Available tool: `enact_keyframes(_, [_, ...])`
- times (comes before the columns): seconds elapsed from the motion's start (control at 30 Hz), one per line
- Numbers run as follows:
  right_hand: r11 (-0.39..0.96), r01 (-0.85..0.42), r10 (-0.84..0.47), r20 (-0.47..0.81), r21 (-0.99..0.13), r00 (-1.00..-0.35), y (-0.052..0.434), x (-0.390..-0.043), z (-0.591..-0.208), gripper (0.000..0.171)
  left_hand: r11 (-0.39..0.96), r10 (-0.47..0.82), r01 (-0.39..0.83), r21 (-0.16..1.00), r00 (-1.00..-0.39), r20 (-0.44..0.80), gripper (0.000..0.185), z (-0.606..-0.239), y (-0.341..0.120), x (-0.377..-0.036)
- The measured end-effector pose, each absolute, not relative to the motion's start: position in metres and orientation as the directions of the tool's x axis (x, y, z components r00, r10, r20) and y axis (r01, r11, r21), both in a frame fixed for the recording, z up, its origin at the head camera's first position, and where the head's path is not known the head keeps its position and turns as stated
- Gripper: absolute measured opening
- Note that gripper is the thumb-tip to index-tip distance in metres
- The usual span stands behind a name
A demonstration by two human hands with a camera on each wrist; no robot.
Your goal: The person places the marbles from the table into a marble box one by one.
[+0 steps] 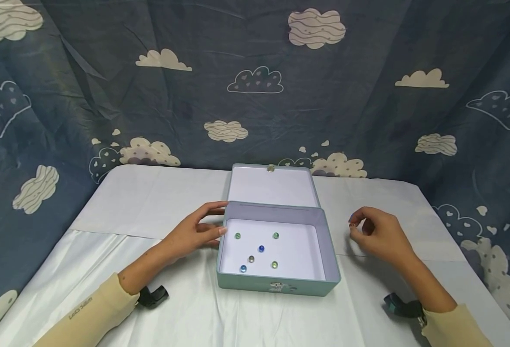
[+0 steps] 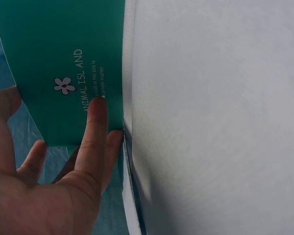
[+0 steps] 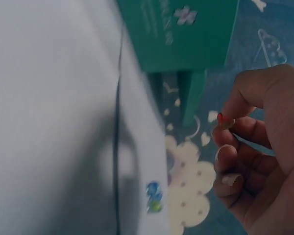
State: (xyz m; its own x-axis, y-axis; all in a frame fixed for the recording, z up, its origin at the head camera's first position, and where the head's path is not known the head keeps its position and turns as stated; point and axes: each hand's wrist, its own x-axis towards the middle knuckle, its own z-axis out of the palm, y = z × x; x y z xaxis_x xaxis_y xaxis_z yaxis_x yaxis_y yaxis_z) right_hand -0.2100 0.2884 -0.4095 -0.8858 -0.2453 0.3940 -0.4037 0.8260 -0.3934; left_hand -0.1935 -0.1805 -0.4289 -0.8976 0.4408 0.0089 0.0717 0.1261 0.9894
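A teal tin box stands open at the middle of the table, its lid laid back flat. Several glass marbles lie scattered on its white floor. My left hand rests with straight fingers against the box's left wall, which bears a flower and the words "ANIMAL ISLAND"; the fingers touch that wall. My right hand hovers right of the box and pinches a small marble between thumb and forefinger. Another blue-green marble lies on the cloth below that hand.
A white cloth covers the table, whose far edge meets a dark blue cloud-printed backdrop that also hangs round both sides. Black wrist mounts sit at both cuffs.
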Motion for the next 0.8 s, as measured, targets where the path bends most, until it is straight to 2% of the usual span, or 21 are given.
enact_keyframes(0.33, [0.712,-0.482,-0.328,0.365,-0.510,-0.871,0.268,-0.193,-0.393,0.028,0.113,0.444,0.053,0.992,-0.896,-0.003,0.068,-0.428,-0.180,-0.192])
enact_keyframes(0.6, [0.662,-0.554,-0.412,0.373,-0.505,-0.832,0.259,-0.189,-0.393,0.031,0.126,0.443,0.062,0.990,-0.897,-0.001,0.067,-0.428,-0.181,-0.192])
enact_keyframes(0.8, [0.647,-0.569,-0.428,0.375,-0.508,-0.822,0.258,-0.188,-0.393,0.031,0.133,0.441,0.062,0.989,-0.897,-0.003,0.067,-0.427,-0.180,-0.192])
